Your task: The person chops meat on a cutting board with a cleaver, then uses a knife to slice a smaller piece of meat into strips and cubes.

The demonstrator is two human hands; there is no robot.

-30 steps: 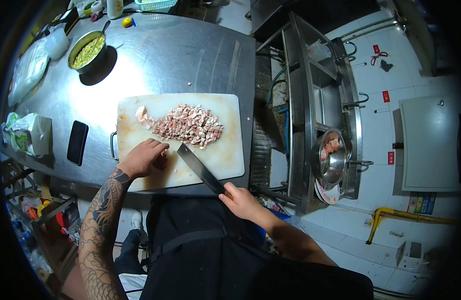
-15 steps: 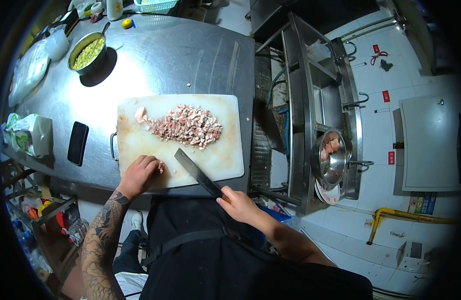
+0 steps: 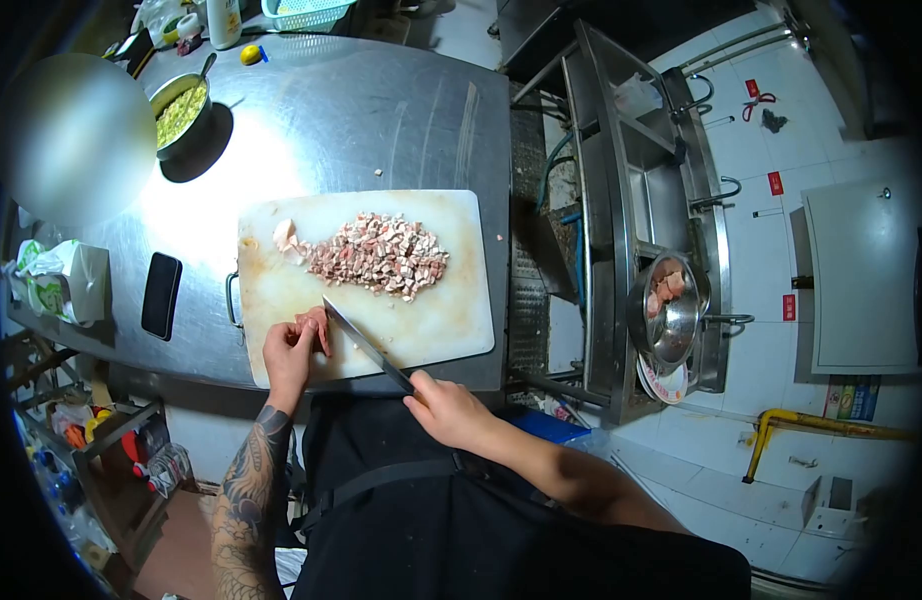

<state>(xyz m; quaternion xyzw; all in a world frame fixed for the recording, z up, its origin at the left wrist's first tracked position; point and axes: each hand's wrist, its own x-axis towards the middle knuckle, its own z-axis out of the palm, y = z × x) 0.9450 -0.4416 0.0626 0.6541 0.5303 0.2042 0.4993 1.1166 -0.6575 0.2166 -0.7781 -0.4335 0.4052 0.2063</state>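
On the white cutting board lies a pile of diced meat, with a larger pale piece at its left end. My left hand pinches a reddish strip of meat near the board's front left. Wrapped round the handle of a knife, my right hand is at the board's front edge. The blade slants up and left over the board, its tip close to the strip. My fingers hide part of the strip.
A black phone and a bag-covered box lie left on the steel table. Behind stands a bowl of chopped green food with a spoon. Right of the table, a metal bowl holds meat by the sink. A blurred round patch covers the upper left.
My left hand now holds up the meat strip, which was mostly hidden under the fingers. The knife has moved left towards it, its blade turned more edge-on. A blurred patch has appeared at upper left.
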